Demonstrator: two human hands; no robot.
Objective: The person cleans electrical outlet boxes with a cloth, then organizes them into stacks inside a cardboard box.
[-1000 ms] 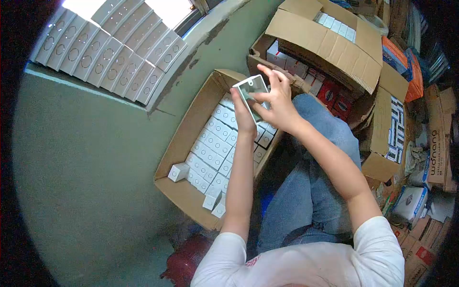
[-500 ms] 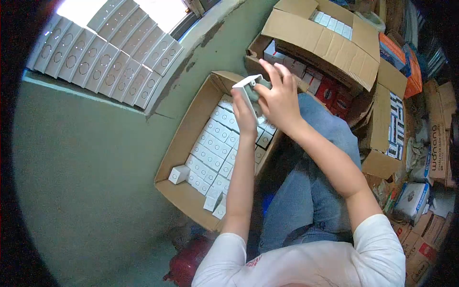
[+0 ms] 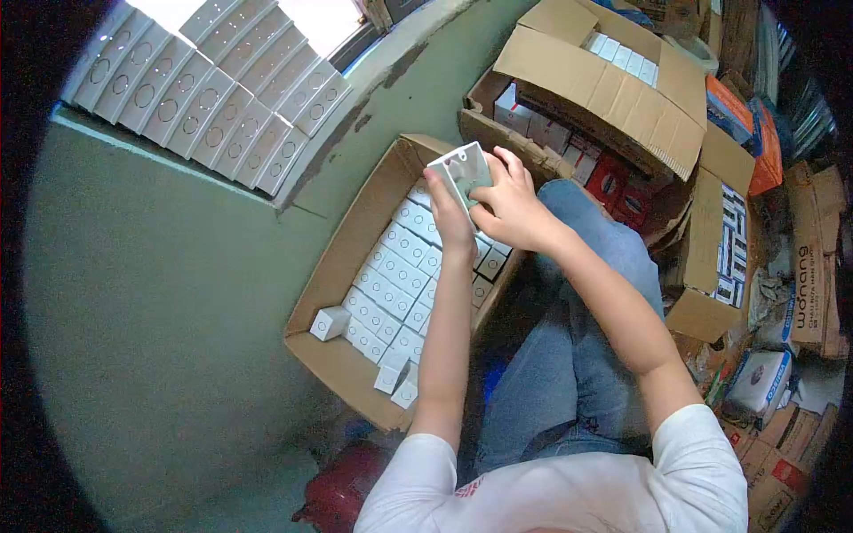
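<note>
Above a cardboard box (image 3: 355,377), a white open-backed plastic case (image 3: 464,174) is held between my two hands. My left hand (image 3: 451,216) grips its left and lower side. My right hand (image 3: 514,202) is at its right side, with fingers bent into the open side and round the edge; whether something small is between them is hidden. Rows of small white boxes (image 3: 395,274) with round marks fill the cardboard box below. One white box (image 3: 330,323) stands apart at its left side.
Stacked white cases (image 3: 213,111) line the window ledge at upper left. An open carton (image 3: 604,84) sits at upper right above red boxes (image 3: 607,177), with another carton (image 3: 706,311) beside it. A red object (image 3: 342,484) lies at the bottom.
The case has turned so more of its open side faces the camera. My right hand has moved slightly down and left, and its raised fingers have folded in round the case.
</note>
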